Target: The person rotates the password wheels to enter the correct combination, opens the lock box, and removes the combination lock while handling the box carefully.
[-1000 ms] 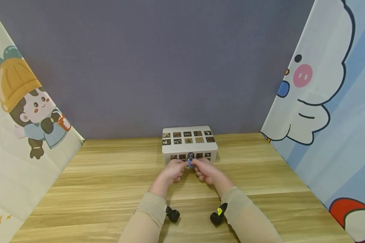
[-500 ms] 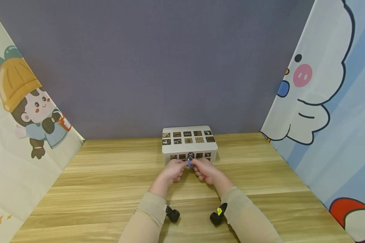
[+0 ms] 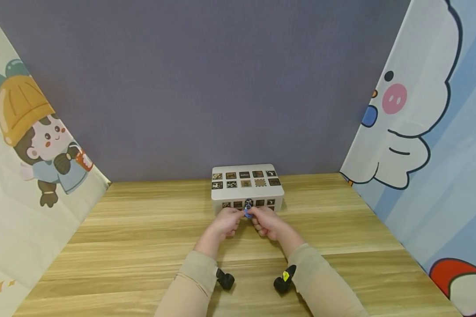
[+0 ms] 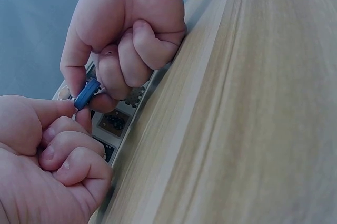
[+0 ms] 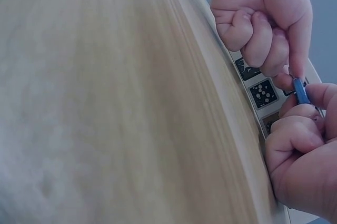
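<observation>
A small blue padlock [image 3: 248, 213] hangs at the metal clasp [image 3: 248, 203] on the front of a white box [image 3: 247, 193] with dark square pictures. From one side, my left hand [image 3: 226, 221] pinches the padlock between thumb and forefinger; its other fingers are curled in. On the other side my right hand [image 3: 268, 223] pinches it the same way. The left wrist view shows the blue padlock [image 4: 87, 94] between both sets of fingertips. In the right wrist view the padlock [image 5: 300, 91] is partly covered by fingers, and whether its shackle is closed cannot be seen.
The box stands on a wooden table [image 3: 143, 237], near its back edge, before a grey panel [image 3: 222, 88]. Cartoon-printed sheets flank the table on the left [image 3: 8, 229] and right [image 3: 412, 211]. A black wrist camera [image 3: 224, 280] sits at each sleeve.
</observation>
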{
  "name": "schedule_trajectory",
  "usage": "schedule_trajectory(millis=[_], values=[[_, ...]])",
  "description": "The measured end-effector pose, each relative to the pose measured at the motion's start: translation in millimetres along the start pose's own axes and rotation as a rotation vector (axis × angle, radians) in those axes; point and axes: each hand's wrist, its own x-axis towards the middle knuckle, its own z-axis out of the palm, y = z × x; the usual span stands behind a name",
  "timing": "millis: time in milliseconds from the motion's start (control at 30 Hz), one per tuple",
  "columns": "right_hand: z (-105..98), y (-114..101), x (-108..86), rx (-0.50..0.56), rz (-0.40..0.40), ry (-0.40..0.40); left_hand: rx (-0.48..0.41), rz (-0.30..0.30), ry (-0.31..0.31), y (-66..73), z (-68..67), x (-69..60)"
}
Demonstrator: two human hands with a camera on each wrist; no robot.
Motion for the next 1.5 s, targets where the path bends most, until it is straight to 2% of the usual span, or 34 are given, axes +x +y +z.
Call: schedule_trajectory(millis=[533,1267,1500], values=[[-1,2,1.2,0.007,-0.009,0.006,-0.013,0.015,0.000,-3.2,-0.6,3.1],[-17,-2,-3.0,0.083,0.035,-0.034,-0.012,0.018,-0.018,-4.5,-2.2,5.8],[-21,-3,-4.8,0.076,0.034,-0.038,-0.013,0.018,-0.019,-6.4,-3.3,7.7]])
